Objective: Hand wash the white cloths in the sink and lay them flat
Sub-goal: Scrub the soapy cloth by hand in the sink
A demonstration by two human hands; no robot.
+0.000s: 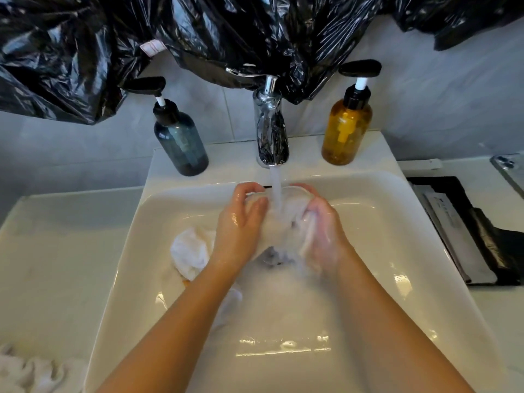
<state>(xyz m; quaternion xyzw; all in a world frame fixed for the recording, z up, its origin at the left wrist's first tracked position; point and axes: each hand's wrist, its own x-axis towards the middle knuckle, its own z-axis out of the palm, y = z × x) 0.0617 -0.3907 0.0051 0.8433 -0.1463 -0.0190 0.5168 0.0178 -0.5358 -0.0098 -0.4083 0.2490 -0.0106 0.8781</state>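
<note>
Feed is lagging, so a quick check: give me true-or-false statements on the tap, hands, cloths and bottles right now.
The tap is running. True.
The left hand and the right hand hold a white cloth under the stream. True.
The amber bottle stands left of the tap. False: it stands to the right.
The sink holds no other cloth. False: a second cloth lies in it, beside the left hand.
A crumpled cloth lies on the counter. True.
</note>
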